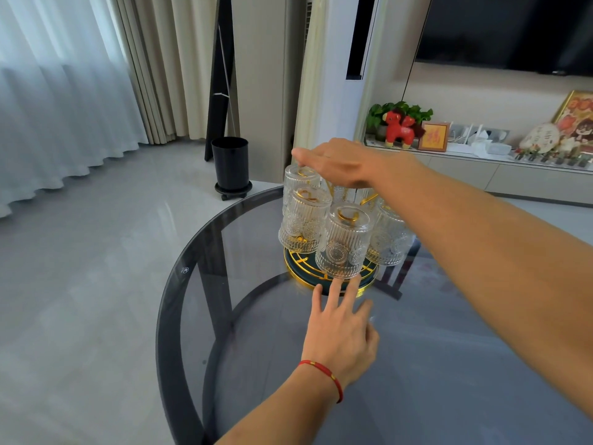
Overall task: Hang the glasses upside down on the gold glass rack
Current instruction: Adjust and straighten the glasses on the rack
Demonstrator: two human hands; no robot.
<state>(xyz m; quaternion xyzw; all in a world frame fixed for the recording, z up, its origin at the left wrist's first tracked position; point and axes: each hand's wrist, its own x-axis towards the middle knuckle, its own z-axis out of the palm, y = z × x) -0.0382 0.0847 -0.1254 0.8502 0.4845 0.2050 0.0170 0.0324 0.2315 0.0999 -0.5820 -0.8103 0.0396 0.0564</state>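
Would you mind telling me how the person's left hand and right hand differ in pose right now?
The right hand is raised over the top of the gold rack, fingers above the far glass; the left hand is low above the table, fingertips at the nearest glass. Both are open, gripping nothing.

Under my left hand [340,329]: bare smoked-glass table [449,364], open back toward me and out to both sides.
Ahead of my left fingertips: the rack base [296,268] and front glass [345,242] block the way.
Below my right hand [337,162]: hanging glasses crowd all round; I see only narrow gaps.
Left of the rack: clear tabletop to the rim.
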